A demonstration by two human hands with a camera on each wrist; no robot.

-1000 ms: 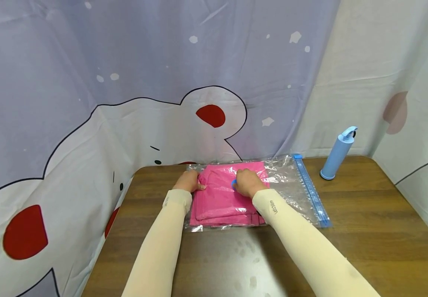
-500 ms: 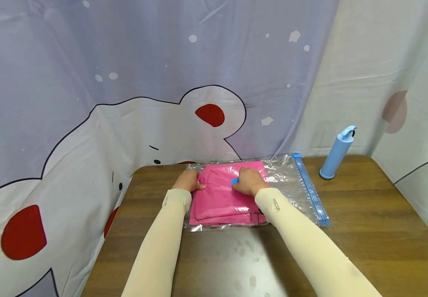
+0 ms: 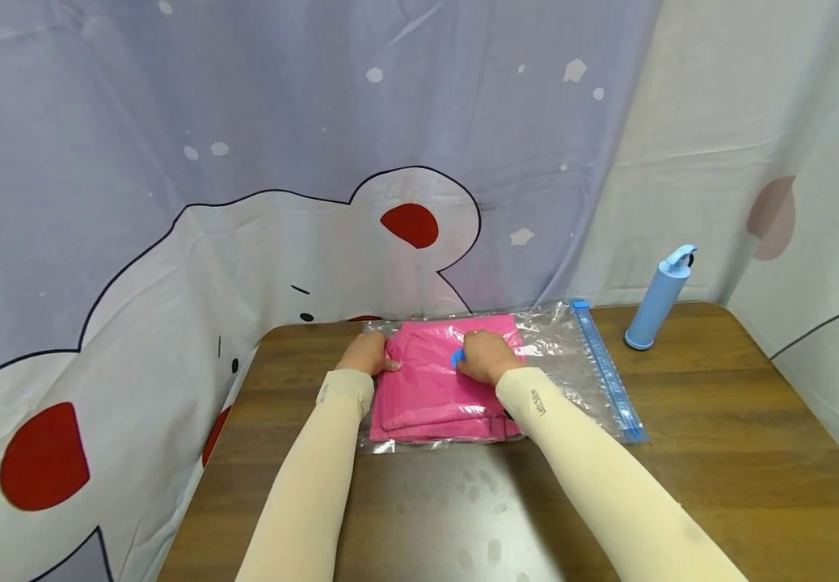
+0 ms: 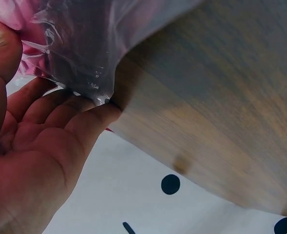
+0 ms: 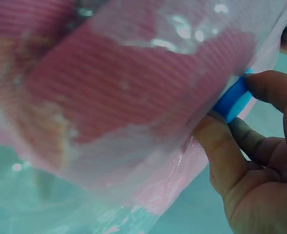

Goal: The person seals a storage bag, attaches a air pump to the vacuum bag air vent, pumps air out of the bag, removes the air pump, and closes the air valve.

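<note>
A clear plastic vacuum storage bag (image 3: 558, 343) lies flat near the back of the table, with folded pink fabric (image 3: 437, 396) inside. My left hand (image 3: 366, 354) grips the bag's left edge. In the left wrist view, its thumb (image 4: 4, 51) lies over the pink side and the fingers (image 4: 60, 105) reach beneath the plastic. Over the middle of the bag, my right hand (image 3: 487, 356) pinches a round blue valve cap (image 5: 235, 99) between thumb and fingers. A blue zip strip (image 3: 609, 372) runs along the bag's right end, apart from both hands.
A light blue hand pump (image 3: 658, 305) stands upright at the back right of the wooden table (image 3: 739, 453). Printed curtains (image 3: 281, 259) hang close behind the table's back edge and along its sides.
My right hand shifts and twists slightly at the blue valve cap, staying in the same spot. My left hand keeps its grip on the bag's edge. The bag stays put.
</note>
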